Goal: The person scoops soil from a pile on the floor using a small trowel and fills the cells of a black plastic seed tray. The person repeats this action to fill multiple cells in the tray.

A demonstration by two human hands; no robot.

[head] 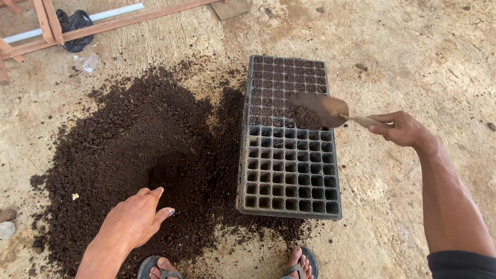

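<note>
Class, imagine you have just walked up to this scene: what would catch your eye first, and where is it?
The big dark soil heap on the pale ground, left of centre. Beside it lies a black seedling tray, its far cells filled. The right hand holds a trowel of soil over it; the left hand rests at the heap.

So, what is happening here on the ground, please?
A person crouches over a black seedling tray lying on a concrete floor. The right hand holds a small trowel loaded with dark soil above the middle of the tray. The far rows of cells look filled with soil; the near rows look empty. The left hand hovers, open, over a wide soil pile beside the tray. The person's feet, in sandals, are at the near edge.
</note>
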